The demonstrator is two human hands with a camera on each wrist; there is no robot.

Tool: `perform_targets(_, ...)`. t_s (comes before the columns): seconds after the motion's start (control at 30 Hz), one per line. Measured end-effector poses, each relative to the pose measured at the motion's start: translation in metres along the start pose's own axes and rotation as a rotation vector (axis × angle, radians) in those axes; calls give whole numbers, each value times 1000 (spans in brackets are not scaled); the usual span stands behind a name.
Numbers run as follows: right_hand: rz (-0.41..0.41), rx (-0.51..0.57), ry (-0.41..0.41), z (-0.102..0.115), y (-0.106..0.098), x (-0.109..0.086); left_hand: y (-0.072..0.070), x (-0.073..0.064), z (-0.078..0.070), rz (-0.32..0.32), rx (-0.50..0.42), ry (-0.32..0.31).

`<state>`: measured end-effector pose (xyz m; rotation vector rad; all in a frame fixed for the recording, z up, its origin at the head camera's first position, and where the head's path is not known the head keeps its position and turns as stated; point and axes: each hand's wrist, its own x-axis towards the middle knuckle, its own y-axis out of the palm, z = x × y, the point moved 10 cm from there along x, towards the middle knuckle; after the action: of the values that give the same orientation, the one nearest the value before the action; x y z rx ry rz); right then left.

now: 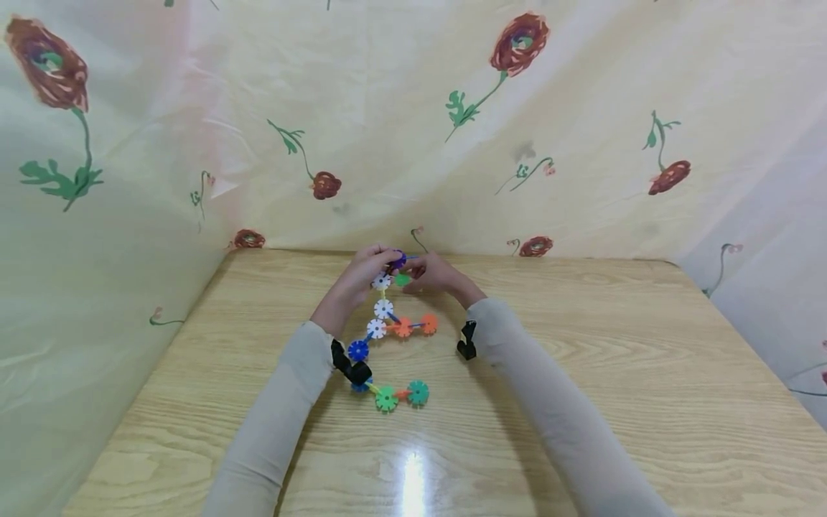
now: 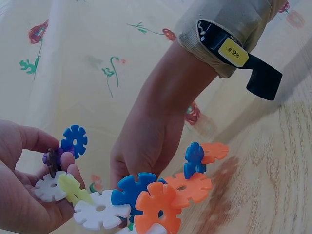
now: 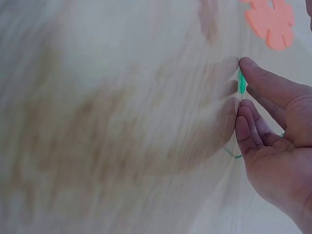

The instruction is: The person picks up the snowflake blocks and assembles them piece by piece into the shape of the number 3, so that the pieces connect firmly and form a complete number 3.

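My left hand (image 1: 363,275) pinches a purple snowflake disc (image 1: 398,260) at the far end of a linked chain; a blue disc (image 2: 74,141) joins it in the left wrist view. Below the fingers the chain runs through white discs (image 1: 383,309), a yellow connecting disc (image 2: 73,188) and a side branch of orange discs (image 1: 429,324). My right hand (image 1: 434,273) is down at the table, its thumb and fingers around a loose green disc (image 1: 402,280). In the right wrist view that green disc (image 3: 242,82) shows only as a thin edge between them.
Toward me the chain continues through a blue disc (image 1: 358,350) to a light green disc (image 1: 387,398) and a teal disc (image 1: 418,392). The left wrist camera (image 1: 352,368) hides part of it. Behind the wooden table (image 1: 581,359) hangs a flowered cloth (image 1: 400,143).
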<state>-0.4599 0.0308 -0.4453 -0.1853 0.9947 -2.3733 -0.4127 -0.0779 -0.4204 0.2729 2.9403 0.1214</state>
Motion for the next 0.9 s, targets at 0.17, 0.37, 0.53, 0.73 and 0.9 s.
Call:
perform_targets(0.17,3,-5,-22,-2,1,2,0,0,0,2,3,2)
perform_targets(0.37,10,-38,-81,-6,1,4,-1,1,1,1,2,1)
perform_targets(0.53,33,-26,-80,-9,2,6,-1,1,0,-4,9,7)
perform_targets(0.73,62,10,-65,-8,3,6,-3,1,1,-5,14,5)
perform_targets(0.9,75,39,-68,-7,5,6,-4,2,2,-9,14,-4)
